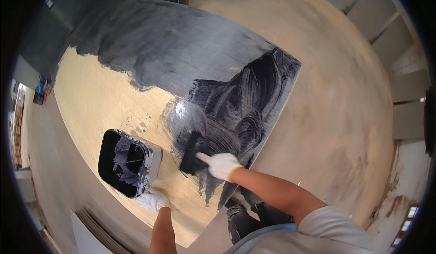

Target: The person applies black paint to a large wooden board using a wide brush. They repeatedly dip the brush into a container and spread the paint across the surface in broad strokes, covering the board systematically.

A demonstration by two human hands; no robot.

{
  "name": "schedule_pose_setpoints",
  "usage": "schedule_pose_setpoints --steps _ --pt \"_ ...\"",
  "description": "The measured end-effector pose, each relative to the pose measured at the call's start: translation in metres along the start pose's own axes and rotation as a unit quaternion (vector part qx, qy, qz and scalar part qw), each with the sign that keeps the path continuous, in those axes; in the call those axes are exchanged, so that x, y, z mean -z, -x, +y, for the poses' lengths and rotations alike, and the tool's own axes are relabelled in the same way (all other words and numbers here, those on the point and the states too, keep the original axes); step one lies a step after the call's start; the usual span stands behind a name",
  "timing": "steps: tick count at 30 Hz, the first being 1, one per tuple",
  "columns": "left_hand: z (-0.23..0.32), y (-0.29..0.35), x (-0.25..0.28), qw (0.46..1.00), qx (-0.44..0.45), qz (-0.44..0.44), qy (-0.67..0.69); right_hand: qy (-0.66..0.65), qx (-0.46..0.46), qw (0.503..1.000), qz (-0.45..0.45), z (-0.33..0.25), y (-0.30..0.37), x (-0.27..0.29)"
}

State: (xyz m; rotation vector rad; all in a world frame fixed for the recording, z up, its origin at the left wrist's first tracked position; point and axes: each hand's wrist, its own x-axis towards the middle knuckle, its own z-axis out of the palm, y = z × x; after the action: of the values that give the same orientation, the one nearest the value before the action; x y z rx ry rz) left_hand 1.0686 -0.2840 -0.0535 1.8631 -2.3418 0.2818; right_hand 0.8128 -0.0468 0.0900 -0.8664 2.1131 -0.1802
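Here, in the head view, your right grip point(222, 166) holds a black applicator point(193, 156), forefinger laid on it, against the partly coated board point(104, 81), among dark smears point(227, 131). Your left grip point(154, 200) is closed on the near corner of the paint tub point(156, 161), over the pale uncoated area, left of the applicator.

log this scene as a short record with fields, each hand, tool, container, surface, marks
right hand: white-gloved, on the black applicator, a finger stretched along it
left hand: white-gloved, at the tub's near corner; finger grip partly hidden
tool: black applicator, against the panel
container: dark-mouthed tub with smeared sides, dark material inside
surface: pale wood-toned panel, partly covered by dark coating
marks: dark spots beyond the tub
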Motion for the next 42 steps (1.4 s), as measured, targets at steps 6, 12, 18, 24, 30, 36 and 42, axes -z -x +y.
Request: schedule_pose_setpoints --steps 6,12,18,24,30,36,42 --pt "-0.021 -0.001 -0.019 0.992 -0.039 0.098 -0.072 -0.064 -0.203 0.976 0.042 0.118 0.103 -0.006" --pt "-0.007 -0.002 -0.014 0.999 -0.025 0.019 -0.044 -0.095 -0.128 0.966 0.204 0.151 -0.018 0.083" --pt "-0.034 -0.003 -0.033 0.992 -0.037 0.085 -0.084 0.003 -0.028 0.998 0.049 0.098 -0.044 0.11" --pt "-0.023 0.0 -0.024 0.996 -0.013 0.024 -0.088 0.014 -0.221 0.961 0.169 0.279 0.05 0.114" --pt "-0.009 0.003 -0.019 0.995 -0.017 0.024 -0.091 0.054 -0.234 0.944 0.226 0.407 0.005 0.206" --pt "-0.019 -0.007 -0.018 0.995 0.023 -0.066 -0.069 0.12 -0.057 0.984 0.115 0.376 -0.052 0.271" --pt "-0.013 0.0 -0.009 0.998 0.017 -0.017 -0.058 0.209 0.065 0.976 0.0 0.239 -0.054 0.225"
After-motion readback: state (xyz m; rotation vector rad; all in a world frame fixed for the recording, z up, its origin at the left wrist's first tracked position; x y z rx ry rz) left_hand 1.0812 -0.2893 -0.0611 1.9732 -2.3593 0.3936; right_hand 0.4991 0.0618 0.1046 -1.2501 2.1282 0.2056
